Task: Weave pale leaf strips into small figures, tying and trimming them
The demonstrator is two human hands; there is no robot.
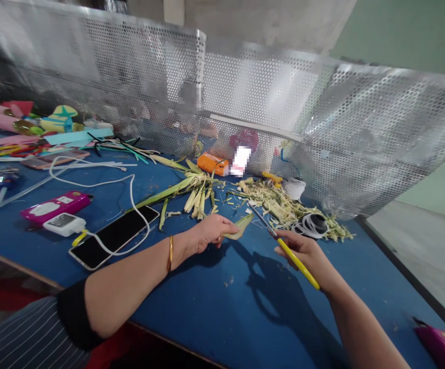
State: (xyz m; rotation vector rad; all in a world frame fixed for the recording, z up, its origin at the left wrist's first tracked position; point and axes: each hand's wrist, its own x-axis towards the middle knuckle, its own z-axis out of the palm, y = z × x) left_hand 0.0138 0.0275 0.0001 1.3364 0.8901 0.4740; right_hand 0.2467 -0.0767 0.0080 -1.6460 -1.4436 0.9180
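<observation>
My left hand (211,231) pinches a pale green leaf piece (241,227) just above the blue table (214,302). A gold bangle circles that wrist. My right hand (302,252) is closed around yellow-handled scissors (283,246), whose blades point up-left toward the leaf tip. Behind my hands lie a bundle of cut green stalks and leaves (191,192) and a heap of pale trimmings (291,210).
A black phone (114,237) with a white cable, a white charger (64,224) and a magenta power bank (55,205) lie at left. An orange box (212,164), a white thread spool (312,224) and craft clutter sit before the perforated metal screen (245,92). Another magenta device (443,346) sits bottom right.
</observation>
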